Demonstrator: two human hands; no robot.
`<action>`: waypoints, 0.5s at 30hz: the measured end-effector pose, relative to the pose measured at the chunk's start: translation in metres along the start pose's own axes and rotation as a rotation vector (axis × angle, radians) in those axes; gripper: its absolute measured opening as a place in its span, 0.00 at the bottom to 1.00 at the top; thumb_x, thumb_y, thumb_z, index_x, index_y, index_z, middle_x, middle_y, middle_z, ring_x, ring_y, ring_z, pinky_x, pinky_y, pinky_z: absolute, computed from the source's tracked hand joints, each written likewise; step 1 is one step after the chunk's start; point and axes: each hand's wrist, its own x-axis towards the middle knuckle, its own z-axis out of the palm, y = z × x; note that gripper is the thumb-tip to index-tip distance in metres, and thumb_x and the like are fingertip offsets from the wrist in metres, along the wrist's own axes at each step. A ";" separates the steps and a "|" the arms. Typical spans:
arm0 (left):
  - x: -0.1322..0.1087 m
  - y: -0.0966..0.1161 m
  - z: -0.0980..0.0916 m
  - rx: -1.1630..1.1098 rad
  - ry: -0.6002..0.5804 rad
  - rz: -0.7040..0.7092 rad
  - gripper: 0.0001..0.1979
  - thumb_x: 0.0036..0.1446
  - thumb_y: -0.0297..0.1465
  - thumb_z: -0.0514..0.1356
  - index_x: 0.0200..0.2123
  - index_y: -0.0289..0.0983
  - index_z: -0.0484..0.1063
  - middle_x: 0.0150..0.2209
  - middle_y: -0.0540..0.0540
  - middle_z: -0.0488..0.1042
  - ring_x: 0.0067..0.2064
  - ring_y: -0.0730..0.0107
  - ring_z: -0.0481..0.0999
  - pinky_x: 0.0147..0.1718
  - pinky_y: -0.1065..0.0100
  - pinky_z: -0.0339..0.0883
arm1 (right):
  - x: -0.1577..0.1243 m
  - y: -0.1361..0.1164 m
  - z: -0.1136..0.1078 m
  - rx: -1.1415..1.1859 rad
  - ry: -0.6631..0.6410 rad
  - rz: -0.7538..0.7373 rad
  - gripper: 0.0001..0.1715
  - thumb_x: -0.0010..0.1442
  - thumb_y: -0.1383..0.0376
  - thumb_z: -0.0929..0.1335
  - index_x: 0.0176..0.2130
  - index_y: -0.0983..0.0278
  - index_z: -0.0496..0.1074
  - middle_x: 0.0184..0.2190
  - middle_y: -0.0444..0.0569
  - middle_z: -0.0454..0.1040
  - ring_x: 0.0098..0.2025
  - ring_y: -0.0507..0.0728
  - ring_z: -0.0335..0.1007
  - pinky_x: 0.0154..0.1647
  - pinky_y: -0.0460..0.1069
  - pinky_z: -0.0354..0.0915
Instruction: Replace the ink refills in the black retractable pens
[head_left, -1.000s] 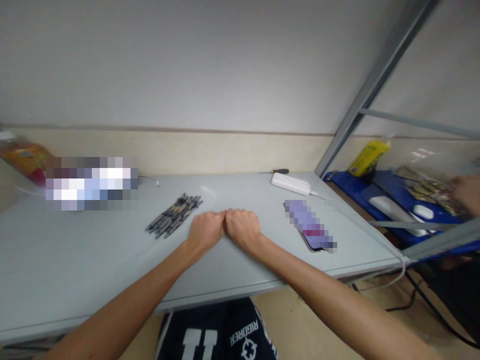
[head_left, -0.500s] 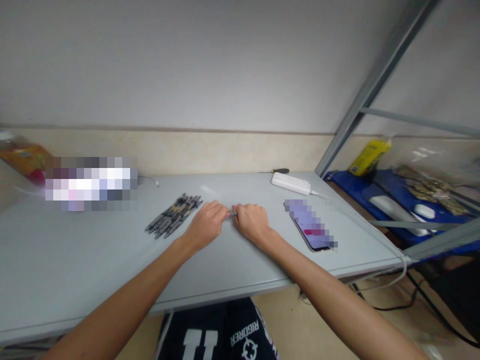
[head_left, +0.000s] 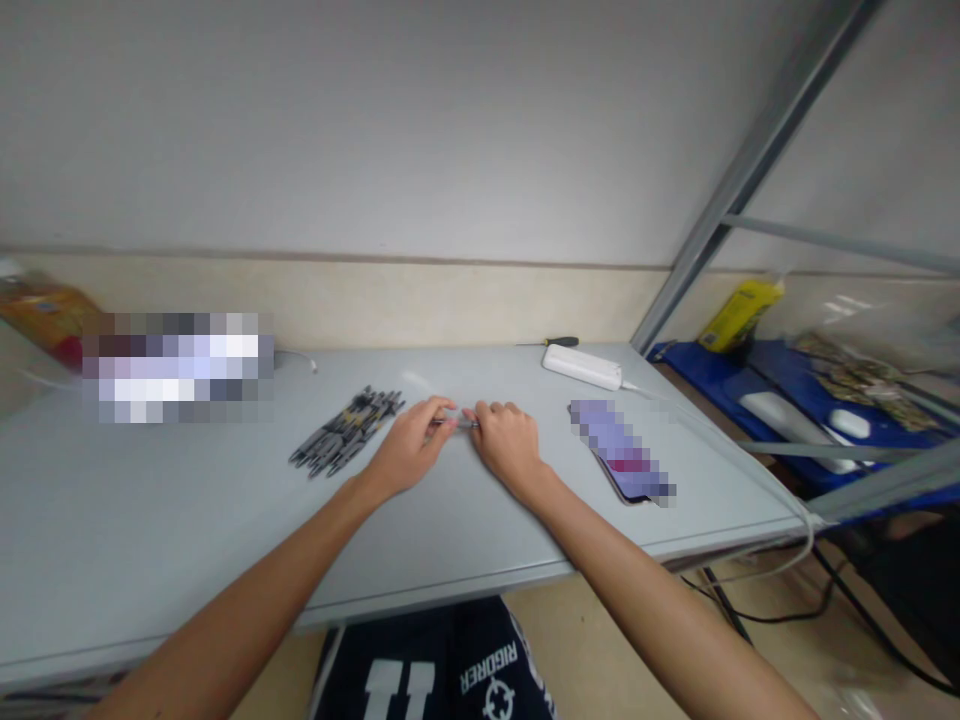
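A slim pen (head_left: 464, 423), grey and partly see-through, spans the short gap between my two hands above the table. My left hand (head_left: 412, 442) pinches one end between thumb and fingertips. Fingers of my right hand (head_left: 505, 440) are curled round the other end, so much of the pen is hidden. Just left of my left hand lies a pile of several grey and black pens (head_left: 346, 432), roughly side by side and slanted.
On the grey table (head_left: 225, 540) a phone (head_left: 621, 455) lies to the right. Behind it are a white power strip (head_left: 582, 367) with a cable and a screwdriver (head_left: 561, 342). A blurred-out object (head_left: 180, 368) stands at left. A metal frame (head_left: 750, 170) rises at right.
My left hand has shifted slightly left and its fingers have loosened and turned, showing more of the pen. The right hand stays almost in place.
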 end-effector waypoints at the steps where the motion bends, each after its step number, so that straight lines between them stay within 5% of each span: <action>1: 0.000 0.000 -0.001 -0.013 0.012 0.000 0.11 0.59 0.34 0.51 0.42 0.36 0.67 0.33 0.47 0.73 0.34 0.69 0.70 0.34 0.69 0.62 | 0.000 0.001 0.000 0.007 -0.001 0.019 0.24 0.66 0.57 0.52 0.40 0.63 0.70 0.33 0.55 0.76 0.38 0.59 0.71 0.31 0.47 0.59; 7: 0.001 -0.004 -0.003 -0.094 0.088 -0.060 0.08 0.56 0.34 0.54 0.34 0.36 0.70 0.29 0.48 0.73 0.32 0.69 0.71 0.35 0.68 0.63 | -0.001 0.011 0.001 0.123 -0.017 -0.041 0.21 0.63 0.53 0.57 0.36 0.62 0.71 0.30 0.52 0.76 0.32 0.57 0.70 0.28 0.46 0.53; 15: 0.005 -0.016 -0.009 -0.440 0.212 -0.287 0.11 0.52 0.38 0.58 0.32 0.35 0.69 0.24 0.49 0.71 0.27 0.70 0.71 0.28 0.70 0.63 | -0.001 0.034 0.003 0.737 0.019 -0.176 0.22 0.63 0.56 0.58 0.31 0.66 0.73 0.19 0.43 0.68 0.21 0.49 0.58 0.25 0.44 0.51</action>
